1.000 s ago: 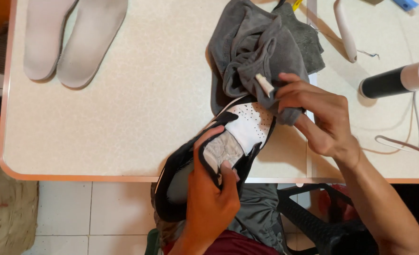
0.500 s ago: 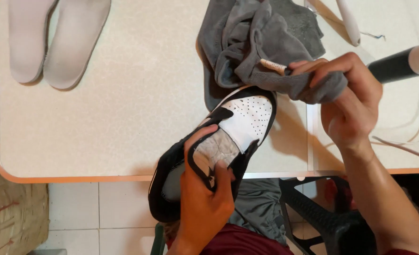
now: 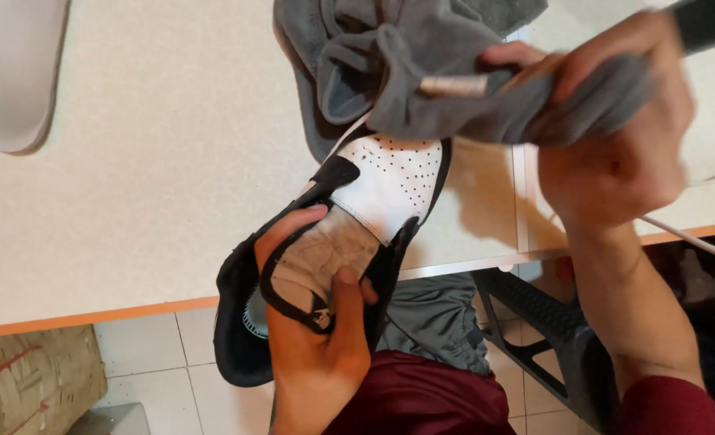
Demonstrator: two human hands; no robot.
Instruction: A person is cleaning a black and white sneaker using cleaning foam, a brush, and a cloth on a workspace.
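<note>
My left hand grips a black and white sneaker by its tongue and opening, toe pointing up over the table edge. The white toe box has small perforations. My right hand is closed on a grey cloth and a thin pale stick-like tool, held just above the sneaker's toe. The rest of the grey cloth is bunched on the table behind the shoe.
A pale speckled table with an orange edge runs across the view. Grey insoles lie at the far left. A white cord hangs at the right. A black chair frame and a cardboard box stand on the tiled floor.
My right hand has lifted with the cloth and tool, up and to the right off the toe. The view has moved closer to the sneaker; my left hand keeps its grip.
</note>
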